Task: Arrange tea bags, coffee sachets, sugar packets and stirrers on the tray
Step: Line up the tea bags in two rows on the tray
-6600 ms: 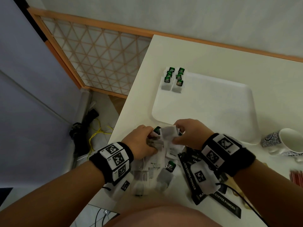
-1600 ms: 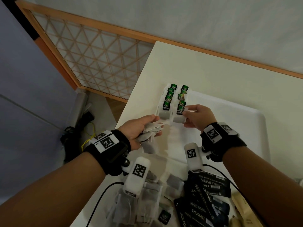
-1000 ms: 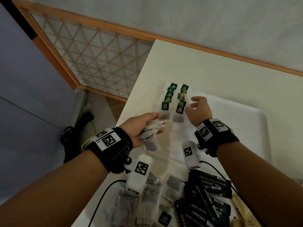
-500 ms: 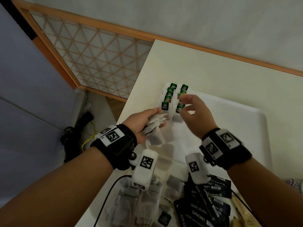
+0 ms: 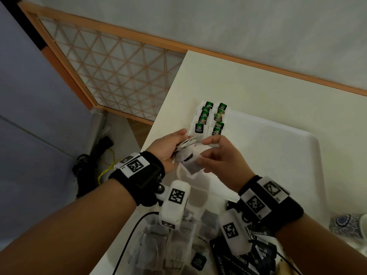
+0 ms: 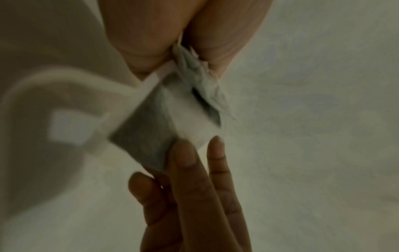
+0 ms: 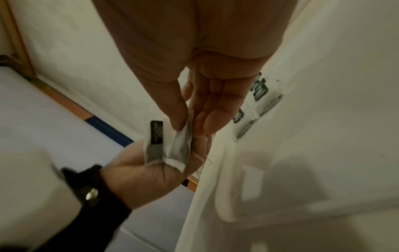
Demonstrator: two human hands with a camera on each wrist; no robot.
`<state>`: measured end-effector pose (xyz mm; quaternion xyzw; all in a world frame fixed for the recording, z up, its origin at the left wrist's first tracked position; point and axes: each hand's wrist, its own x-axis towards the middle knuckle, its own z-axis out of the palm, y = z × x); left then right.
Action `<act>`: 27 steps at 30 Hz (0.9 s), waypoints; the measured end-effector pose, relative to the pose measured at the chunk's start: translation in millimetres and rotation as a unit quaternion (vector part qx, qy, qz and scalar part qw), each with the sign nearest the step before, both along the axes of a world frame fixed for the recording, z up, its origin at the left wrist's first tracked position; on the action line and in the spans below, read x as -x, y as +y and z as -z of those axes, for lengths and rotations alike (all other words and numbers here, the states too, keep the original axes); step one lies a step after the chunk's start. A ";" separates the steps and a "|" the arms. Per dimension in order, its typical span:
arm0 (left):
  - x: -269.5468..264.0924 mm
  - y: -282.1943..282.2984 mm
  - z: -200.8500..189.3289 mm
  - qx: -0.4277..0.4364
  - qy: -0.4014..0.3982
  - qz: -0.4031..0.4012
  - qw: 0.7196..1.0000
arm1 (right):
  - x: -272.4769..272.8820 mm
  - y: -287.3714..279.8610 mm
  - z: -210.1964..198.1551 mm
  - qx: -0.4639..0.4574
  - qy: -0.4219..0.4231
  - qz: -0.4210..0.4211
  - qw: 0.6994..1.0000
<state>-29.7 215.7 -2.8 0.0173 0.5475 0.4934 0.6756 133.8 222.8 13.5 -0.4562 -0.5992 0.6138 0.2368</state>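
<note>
The smooth white plastic tray (image 5: pixel 278 147) lies on the pale table (image 5: pixel 248 82), with two neat rows of green-tagged tea bags (image 5: pixel 210 120) at its far left corner. Over the tray's near left edge, the left hand (image 5: pixel 168 145) clutches a bunch of thin papery tea bags (image 5: pixel 185 144). Only the wrist views show the right hand (image 5: pixel 222 155) pinching one grey bag (image 7: pixel 181 145) between thumb and fingers.

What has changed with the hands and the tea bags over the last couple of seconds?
The right hand came back from the two rows of green-tagged tea bags on the white plastic tray to the left hand and now pinches one grey paper tea bag out of the bunch it holds. The left hand kept its bunch; the black coffee sachets stayed put.
</note>
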 end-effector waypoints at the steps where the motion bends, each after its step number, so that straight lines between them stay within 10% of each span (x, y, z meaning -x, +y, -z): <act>1: 2.5 -1.2 0.3 -0.004 -0.004 -0.006 1.000 | -2.4 2.6 0.2 0.006 0.004 0.000 1.000; 27: 12.6 -15.2 -3.6 0.010 -0.011 -0.029 0.999 | 26.4 50.9 44.0 0.043 -0.080 0.128 0.988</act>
